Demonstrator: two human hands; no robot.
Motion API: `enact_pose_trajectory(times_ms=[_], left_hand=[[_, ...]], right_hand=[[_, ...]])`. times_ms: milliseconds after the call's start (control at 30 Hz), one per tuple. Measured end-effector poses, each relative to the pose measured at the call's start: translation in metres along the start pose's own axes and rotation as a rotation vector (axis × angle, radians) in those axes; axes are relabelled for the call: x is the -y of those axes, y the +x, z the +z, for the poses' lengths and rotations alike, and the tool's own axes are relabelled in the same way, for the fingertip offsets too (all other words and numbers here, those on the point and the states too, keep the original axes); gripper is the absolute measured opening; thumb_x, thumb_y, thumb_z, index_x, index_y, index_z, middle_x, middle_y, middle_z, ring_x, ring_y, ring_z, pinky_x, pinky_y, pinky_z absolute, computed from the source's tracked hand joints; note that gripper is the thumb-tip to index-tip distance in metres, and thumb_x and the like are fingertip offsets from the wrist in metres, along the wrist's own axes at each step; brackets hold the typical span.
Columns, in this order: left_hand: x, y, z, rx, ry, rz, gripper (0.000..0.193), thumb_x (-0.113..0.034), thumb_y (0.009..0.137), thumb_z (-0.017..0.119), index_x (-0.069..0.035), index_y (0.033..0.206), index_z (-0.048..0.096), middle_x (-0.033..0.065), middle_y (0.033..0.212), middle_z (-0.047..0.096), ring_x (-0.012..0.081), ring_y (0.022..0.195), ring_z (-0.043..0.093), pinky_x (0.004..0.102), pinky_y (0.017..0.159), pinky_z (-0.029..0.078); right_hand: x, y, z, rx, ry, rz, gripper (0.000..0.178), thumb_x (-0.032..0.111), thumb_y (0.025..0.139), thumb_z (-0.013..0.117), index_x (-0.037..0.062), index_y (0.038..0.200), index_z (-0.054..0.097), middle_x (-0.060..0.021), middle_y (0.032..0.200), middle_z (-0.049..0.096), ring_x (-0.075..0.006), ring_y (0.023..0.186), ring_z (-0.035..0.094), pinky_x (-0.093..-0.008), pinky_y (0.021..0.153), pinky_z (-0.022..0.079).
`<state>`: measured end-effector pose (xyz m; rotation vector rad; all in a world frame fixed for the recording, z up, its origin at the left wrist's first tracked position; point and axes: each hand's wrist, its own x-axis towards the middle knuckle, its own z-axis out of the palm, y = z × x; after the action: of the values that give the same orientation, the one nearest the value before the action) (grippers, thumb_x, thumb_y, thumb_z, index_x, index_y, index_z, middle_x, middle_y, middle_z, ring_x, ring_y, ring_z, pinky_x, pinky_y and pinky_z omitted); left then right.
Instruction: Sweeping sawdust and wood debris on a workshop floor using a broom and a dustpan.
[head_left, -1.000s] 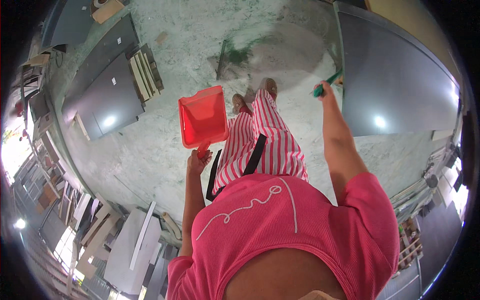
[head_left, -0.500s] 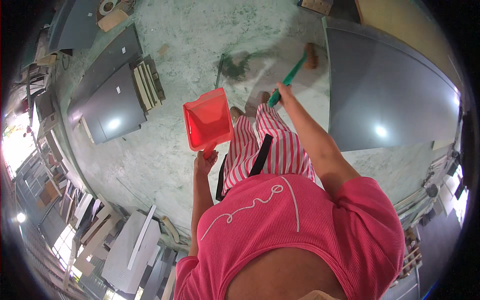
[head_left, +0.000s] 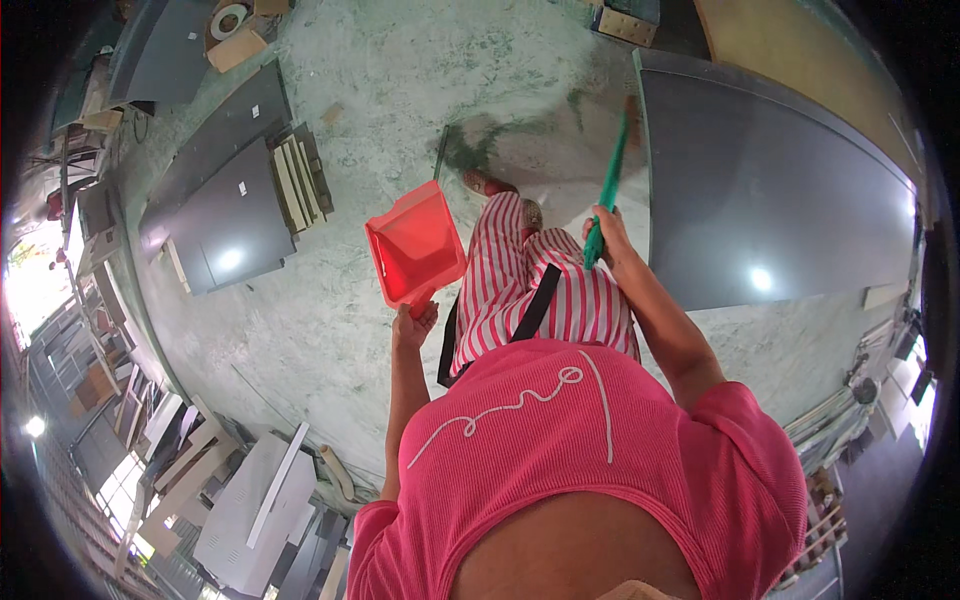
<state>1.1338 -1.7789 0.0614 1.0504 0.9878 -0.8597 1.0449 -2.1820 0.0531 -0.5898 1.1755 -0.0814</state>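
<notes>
One boxy red plastic dustpan [head_left: 422, 243] | your left hand [head_left: 413, 325], closed on it | one green-handled broom [head_left: 614, 165] | your right hand [head_left: 614, 236], likewise

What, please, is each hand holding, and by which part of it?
The left hand holds the red dustpan by its handle; the right hand holds the green-handled broom near the handle's end closest to the body.

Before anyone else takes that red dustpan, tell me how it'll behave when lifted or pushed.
The red dustpan is probably stiff: its walls hold a crisp, moulded-looking shape. It seems light for its size, since the left hand alone holds it up. Because it's held by the handle at one end, the wide pan may tip or twist if its far edge is pushed.
</notes>
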Motion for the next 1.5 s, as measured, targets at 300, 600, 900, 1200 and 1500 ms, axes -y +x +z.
enact_pose_trajectory(times_ms=[300, 600, 900, 1200, 1500], left_hand=[[0.001, -0.013, -0.01, -0.137, 0.107, -0.085, 0.043, -0.032, 0.079, 0.029, 0.004, 0.094, 0.045, 0.0156, 0.078, 0.054, 0.027, 0.076, 0.054, 0.0358, 0.068, 0.044], [0.006, -0.015, -0.024, -0.166, 0.04, -0.059, 0.042, -0.031, 0.079, 0.03, 0.005, 0.097, 0.043, 0.0166, 0.08, 0.054, 0.0272, 0.077, 0.054, 0.036, 0.07, 0.044], [0.006, 0.001, -0.018, -0.118, 0.005, -0.072, 0.04, -0.028, 0.079, 0.029, 0.006, 0.096, 0.043, 0.017, 0.081, 0.054, 0.0275, 0.077, 0.055, 0.0361, 0.068, 0.044], [-0.011, 0.012, -0.001, -0.125, 0.051, -0.066, 0.04, -0.029, 0.079, 0.03, 0.005, 0.094, 0.044, 0.0158, 0.079, 0.054, 0.0271, 0.075, 0.055, 0.0359, 0.067, 0.045], [-0.031, 0.027, 0.008, -0.103, 0.118, -0.09, 0.041, -0.032, 0.079, 0.031, 0.004, 0.094, 0.044, 0.0154, 0.076, 0.055, 0.0263, 0.072, 0.056, 0.0346, 0.062, 0.046]], right_hand=[[0.002, 0.178, -0.071, -0.239, 0.31, -0.107, 0.008, 0.014, 0.069, 0.049, 0.009, 0.072, 0.044, -0.0046, 0.059, 0.046, -0.0168, 0.057, 0.049, -0.0354, 0.048, 0.043], [0.039, 0.186, 0.008, -0.173, -0.154, 0.069, 0.011, 0.012, 0.066, 0.05, 0.0069, 0.074, 0.045, -0.0052, 0.061, 0.049, -0.0169, 0.053, 0.049, -0.0342, 0.046, 0.042], [0.016, 0.136, 0.083, -0.107, -0.446, 0.011, 0.031, 0.01, 0.068, 0.05, 0.0052, 0.091, 0.03, -0.0072, 0.054, 0.045, -0.016, 0.044, 0.046, -0.0305, 0.036, 0.04], [0.029, 0.065, 0.068, 0.162, -0.385, 0.059, 0.022, 0.014, 0.071, 0.05, 0.0109, 0.084, 0.031, -0.0046, 0.05, 0.039, -0.0123, 0.038, 0.04, -0.0257, 0.033, 0.035], [0.057, 0.116, 0.011, -0.025, 0.086, 0.214, 0.021, 0.011, 0.07, 0.051, 0.006, 0.075, 0.031, -0.0056, 0.054, 0.039, -0.0132, 0.044, 0.043, -0.0248, 0.039, 0.039]])
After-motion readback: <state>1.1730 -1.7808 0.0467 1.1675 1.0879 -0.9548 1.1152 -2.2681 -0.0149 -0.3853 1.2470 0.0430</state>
